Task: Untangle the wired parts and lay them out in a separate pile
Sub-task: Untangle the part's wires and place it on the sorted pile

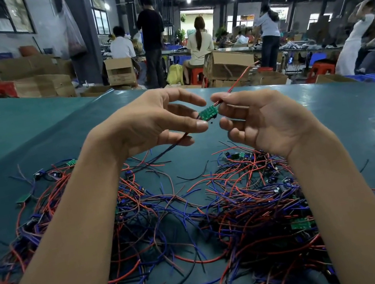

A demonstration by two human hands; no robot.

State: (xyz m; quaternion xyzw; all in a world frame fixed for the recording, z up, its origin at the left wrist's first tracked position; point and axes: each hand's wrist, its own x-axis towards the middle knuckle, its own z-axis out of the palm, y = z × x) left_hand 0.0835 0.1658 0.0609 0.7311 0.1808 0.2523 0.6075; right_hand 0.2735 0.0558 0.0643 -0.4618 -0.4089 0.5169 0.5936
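Green board (208,113), pinched between fingers of left hand (152,120) and right hand (260,119); trailing wires (170,148), possibly snagged in tangle (243,207), could be torn off if pulled.

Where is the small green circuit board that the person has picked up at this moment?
In the head view, the green circuit board is held up at centre frame between the left hand and the right hand, above the tangled wire pile.
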